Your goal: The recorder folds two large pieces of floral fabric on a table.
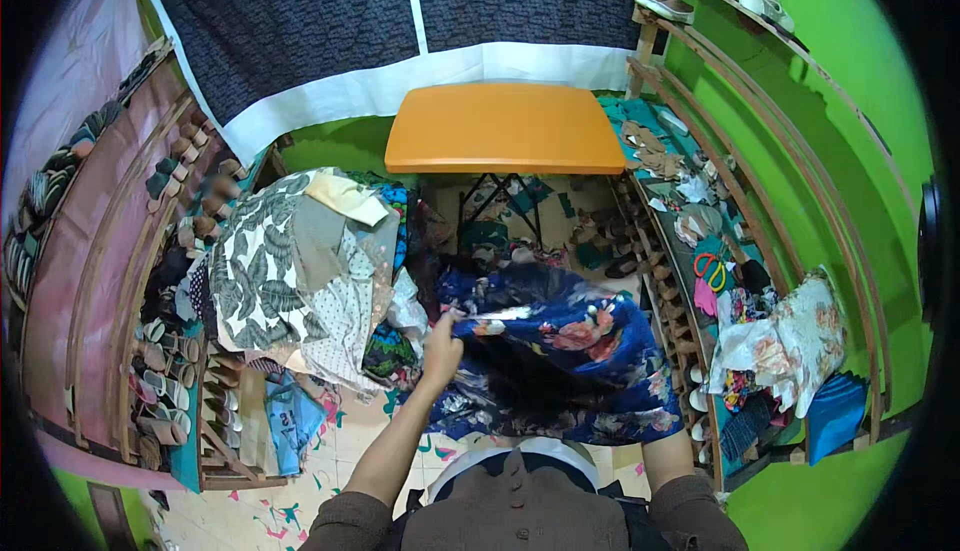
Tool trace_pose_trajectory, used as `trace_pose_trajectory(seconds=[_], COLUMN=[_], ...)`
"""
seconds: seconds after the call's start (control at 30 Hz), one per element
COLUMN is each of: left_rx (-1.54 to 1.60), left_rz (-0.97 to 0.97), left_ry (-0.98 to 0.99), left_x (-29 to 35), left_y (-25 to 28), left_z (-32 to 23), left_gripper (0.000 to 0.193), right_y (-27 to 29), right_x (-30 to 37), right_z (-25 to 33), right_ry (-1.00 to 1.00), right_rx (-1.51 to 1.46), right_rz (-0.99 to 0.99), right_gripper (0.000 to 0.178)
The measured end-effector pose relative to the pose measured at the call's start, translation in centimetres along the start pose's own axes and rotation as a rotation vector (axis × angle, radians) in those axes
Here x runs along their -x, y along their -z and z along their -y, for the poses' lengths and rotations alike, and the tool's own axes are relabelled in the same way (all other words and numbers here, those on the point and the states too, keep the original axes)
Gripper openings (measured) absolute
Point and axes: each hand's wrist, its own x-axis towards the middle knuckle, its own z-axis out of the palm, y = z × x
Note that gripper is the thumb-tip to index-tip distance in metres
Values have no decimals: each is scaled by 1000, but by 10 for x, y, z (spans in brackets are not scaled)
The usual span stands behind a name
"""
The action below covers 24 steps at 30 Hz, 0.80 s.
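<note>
A dark blue floral cloth (560,351), printed with pink and white flowers, is spread loosely in front of me. My left hand (443,348) is closed on its left edge, with the fabric bunched at the fingers. On the other side, my right forearm (668,458) reaches up beneath the cloth, which covers my right hand, so its fingers cannot be seen. Just left of my left hand lie a crumpled white plastic bag (406,301) and a green patterned fabric (390,354).
An orange folding table (505,131) stands ahead. Leaf-printed cloth (262,266) and other fabrics cover the left surface. Wooden shoe racks (100,251) line the left side. On the right bench are scissors (711,269) and a white floral cloth (785,341). Scraps litter the tiled floor (345,431).
</note>
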Motion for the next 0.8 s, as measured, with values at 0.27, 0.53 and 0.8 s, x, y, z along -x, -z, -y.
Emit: trace_pose_trajectory(seconds=[0.27,0.53,0.8], left_rx=[-325,-301,67], left_rz=[-244,233,582], left_ry=[-230,-173,-141], left_x=[93,166,152], left_y=[16,-37,-62], left_z=[-51,-51,-80], left_gripper=[53,44,27], right_y=[-66,-112,-57], right_x=[33,33,88], right_z=[-4,-33,-98], right_ry=[74,6,-81], right_rx=[299,327,383], right_rz=[251,368,452], right_gripper=[40,38,36])
